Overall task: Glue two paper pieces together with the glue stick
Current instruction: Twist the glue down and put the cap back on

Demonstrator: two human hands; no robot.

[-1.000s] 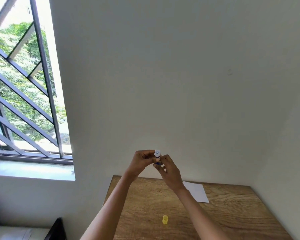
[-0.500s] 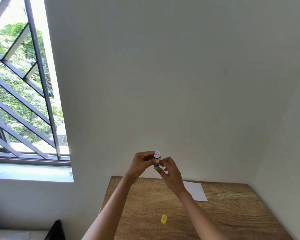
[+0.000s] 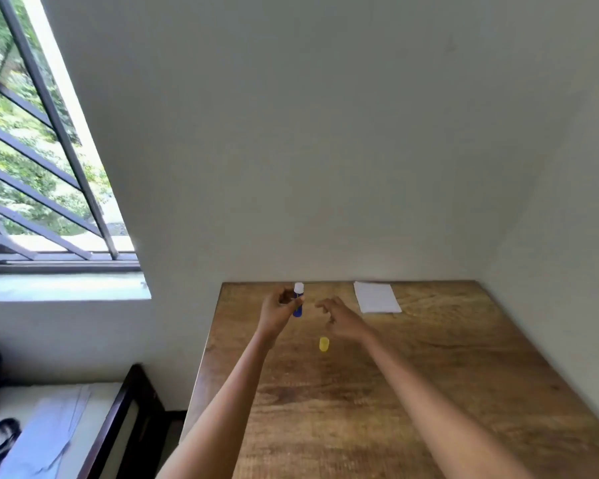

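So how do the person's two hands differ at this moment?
The left hand is closed around the blue glue stick with the white tip, holding it upright; the right hand holds nothing, its fingers loosely spread. The left hand is nearer the wooden table's left edge; the right hand hovers just beyond the small yellow cap, on the white paper's side. Both are raised above the table.

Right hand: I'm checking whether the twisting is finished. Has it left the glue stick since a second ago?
Yes. The right hand has let go and moved right, toward the paper; the left hand alone holds the glue stick.
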